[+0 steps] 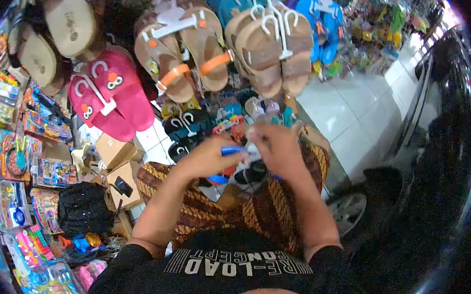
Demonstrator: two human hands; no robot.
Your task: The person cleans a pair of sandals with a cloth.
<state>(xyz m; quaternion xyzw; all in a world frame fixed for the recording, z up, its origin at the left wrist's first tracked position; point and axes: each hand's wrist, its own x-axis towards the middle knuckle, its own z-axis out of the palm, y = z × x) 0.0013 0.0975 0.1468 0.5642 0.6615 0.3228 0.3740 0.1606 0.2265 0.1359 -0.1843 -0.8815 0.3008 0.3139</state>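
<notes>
Both hands are raised close together over my lap, near the middle of the view. My left hand has its fingers closed around a small blue object, with a whitish, clear piece beside it. My right hand is bent inward next to it, fingers pinched at the whitish piece; motion blur hides the exact grip. Behind the hands hang sandals on white hangers, among them a brown pair with orange straps and a plain brown pair.
Pink slippers hang at the left above cardboard boxes. Packaged toys and a black bag line the left side. A dark vehicle stands at the right beside the tiled floor. Patterned cloth covers my legs.
</notes>
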